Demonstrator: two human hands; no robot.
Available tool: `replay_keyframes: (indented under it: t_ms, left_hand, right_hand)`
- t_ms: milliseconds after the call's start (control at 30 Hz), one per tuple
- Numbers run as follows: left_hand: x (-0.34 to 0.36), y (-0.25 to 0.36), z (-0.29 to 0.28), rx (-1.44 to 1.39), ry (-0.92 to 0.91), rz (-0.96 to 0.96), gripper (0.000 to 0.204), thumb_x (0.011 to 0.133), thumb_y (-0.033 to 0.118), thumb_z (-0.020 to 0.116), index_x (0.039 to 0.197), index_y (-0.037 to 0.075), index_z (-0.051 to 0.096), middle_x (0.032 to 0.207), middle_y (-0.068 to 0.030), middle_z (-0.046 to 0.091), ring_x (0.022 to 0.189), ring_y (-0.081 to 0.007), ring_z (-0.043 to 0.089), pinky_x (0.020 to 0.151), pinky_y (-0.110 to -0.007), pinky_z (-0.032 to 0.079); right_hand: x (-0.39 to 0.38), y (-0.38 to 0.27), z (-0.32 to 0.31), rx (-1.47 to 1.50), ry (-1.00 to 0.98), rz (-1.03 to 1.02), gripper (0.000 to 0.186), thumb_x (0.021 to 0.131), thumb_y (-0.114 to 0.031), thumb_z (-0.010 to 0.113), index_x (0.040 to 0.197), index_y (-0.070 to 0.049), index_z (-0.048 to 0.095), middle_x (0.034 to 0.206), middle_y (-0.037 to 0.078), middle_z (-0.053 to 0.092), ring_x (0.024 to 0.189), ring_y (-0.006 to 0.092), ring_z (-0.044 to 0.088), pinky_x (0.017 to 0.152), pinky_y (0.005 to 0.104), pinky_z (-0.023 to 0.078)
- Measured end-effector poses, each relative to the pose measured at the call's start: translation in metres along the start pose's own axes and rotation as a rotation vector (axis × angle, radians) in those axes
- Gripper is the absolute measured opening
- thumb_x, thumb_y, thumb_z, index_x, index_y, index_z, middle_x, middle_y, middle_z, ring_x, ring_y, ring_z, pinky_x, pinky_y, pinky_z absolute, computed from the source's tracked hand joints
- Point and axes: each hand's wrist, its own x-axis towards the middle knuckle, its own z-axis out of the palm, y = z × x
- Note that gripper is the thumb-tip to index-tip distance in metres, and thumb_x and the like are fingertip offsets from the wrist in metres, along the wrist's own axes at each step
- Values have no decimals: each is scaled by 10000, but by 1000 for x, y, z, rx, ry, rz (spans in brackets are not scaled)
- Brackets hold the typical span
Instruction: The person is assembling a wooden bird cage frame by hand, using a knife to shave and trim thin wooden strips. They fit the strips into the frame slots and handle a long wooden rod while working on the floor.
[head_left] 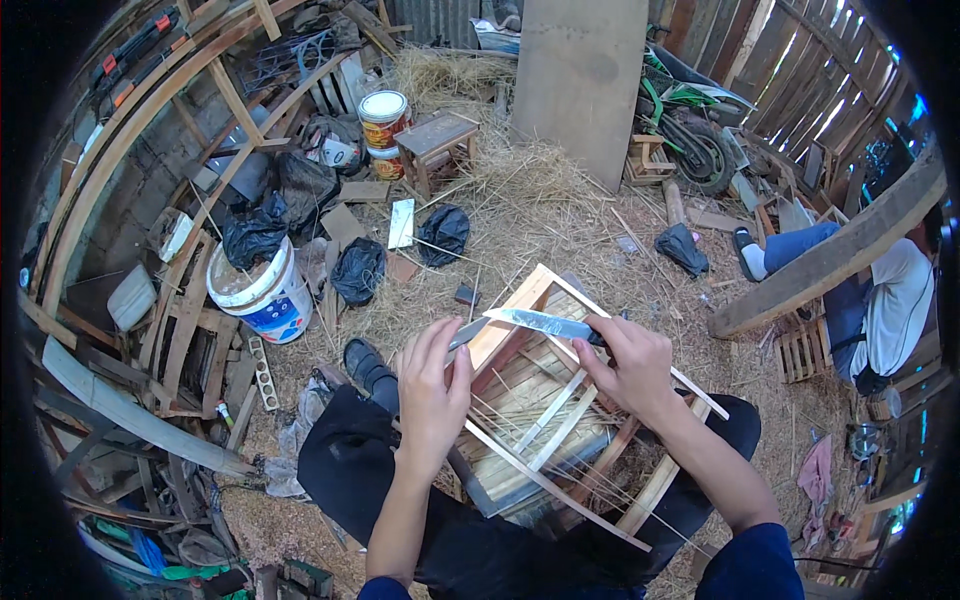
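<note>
Over a pale wooden frame [525, 290] with thin bamboo strips [550, 420] across it, my right hand [625, 370] grips a knife [540, 322] by its dark handle, its silver blade pointing left. My left hand [430, 375] has its fingers round a flat grey piece [470, 330], possibly a second blade, whose tip meets or overlaps the knife's tip; I cannot tell if they touch. The frame rests across my lap, above a worn board, between my dark-trousered legs.
A person [885, 300] sits at the right behind a curved wooden beam [820, 250]. A white bucket [270, 310], black bags [355, 270], a small stool [440, 135], a leaning panel [575, 80] and a green motorbike [690, 130] stand or lie around. Scrap wood [185, 340] lines the left.
</note>
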Motion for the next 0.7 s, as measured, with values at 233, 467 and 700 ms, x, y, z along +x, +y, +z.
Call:
replay_keyframes:
  t_ms: [233,467,700]
  left_hand:
    - [-1,20,-4,7,-29,103,221,995,82,668,1190,15,747,1268,-142,726,1214,-322,652,1069,-435,445]
    - [-6,73,3,-61,-178,269,217,977,99,708,1184,51,750,1248,-104,727,1214,-306,651,1067,-440,437]
    - [2,112,37,41,-450,484,329,968,164,744,1282,71,713,1342,-125,672,1281,-326,603,1081,-465,442]
  right_hand:
    - [-2,-3,-11,0,-47,68,288,936,-276,799,1114,-56,748,863,103,735,693,274,719,606,389,544]
    - [-15,18,-71,94,-65,295,344,962,-212,757,1266,-57,709,1059,159,737,945,325,735,814,421,575]
    - [-37,66,-113,279,-116,439,411,949,-40,685,1358,-25,641,1169,191,674,1095,344,678,965,416,540]
